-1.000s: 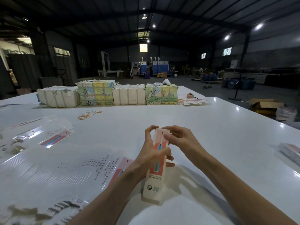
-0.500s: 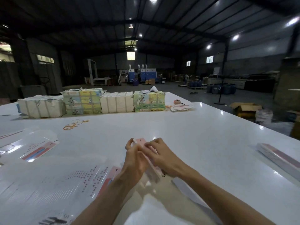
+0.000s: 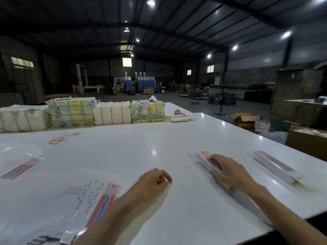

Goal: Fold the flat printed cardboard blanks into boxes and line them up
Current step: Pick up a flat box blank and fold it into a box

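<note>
My right hand (image 3: pixel 225 171) grips a folded pink and white box (image 3: pixel 203 157) that lies on the white table (image 3: pixel 159 142), right of centre. Its far end sticks out past my fingers; the rest is under the hand. Another folded box (image 3: pixel 276 165) lies further right, roughly parallel to it. My left hand (image 3: pixel 153 181) hovers low over the table with loosely curled fingers and holds nothing. Flat printed blanks (image 3: pixel 70 200) lie in a glossy pile at the near left, with another blank (image 3: pixel 19 167) at the far left.
Wrapped bundles of paper stock (image 3: pixel 113 112) line the far side of the table. Orange rubber bands (image 3: pixel 62 137) lie in front of them. A small stack of blanks (image 3: pixel 180 118) sits at the far right corner. The table's right edge is close to the folded boxes.
Both hands held the box upright in front of me; now the right hand has carried it to the right and laid it on the table. The left hand has let go.
</note>
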{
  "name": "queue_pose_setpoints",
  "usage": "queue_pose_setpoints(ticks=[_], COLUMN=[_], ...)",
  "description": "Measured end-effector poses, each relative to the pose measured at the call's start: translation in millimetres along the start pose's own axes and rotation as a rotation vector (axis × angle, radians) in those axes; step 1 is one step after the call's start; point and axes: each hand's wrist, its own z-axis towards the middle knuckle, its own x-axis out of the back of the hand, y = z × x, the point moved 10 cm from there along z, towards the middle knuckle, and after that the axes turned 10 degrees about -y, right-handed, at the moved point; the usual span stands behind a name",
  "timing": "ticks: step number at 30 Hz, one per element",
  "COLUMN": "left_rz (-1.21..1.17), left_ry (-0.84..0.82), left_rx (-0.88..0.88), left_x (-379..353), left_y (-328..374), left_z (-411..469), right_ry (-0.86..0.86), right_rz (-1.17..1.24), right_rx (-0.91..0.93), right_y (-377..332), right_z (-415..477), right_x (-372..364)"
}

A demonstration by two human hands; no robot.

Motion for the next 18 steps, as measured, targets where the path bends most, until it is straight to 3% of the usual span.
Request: queue_pose_setpoints(ticks=[10,18], left_rz=[0.000,-0.006], left_ry=[0.015,-0.018], left_rx=[-0.011,0.009], left_x=[-5.7,-4.0], left_y=[-9.4,-1.4], left_z=[4.8,0.2], right_ry=[0.103,0.018], right_rz=[-0.361,-0.482], right_rx=[-0.273,-0.283], right_y=[144.9,145.4], right_z=[-42.2,-44.9], right_x=[45.4,48.1])
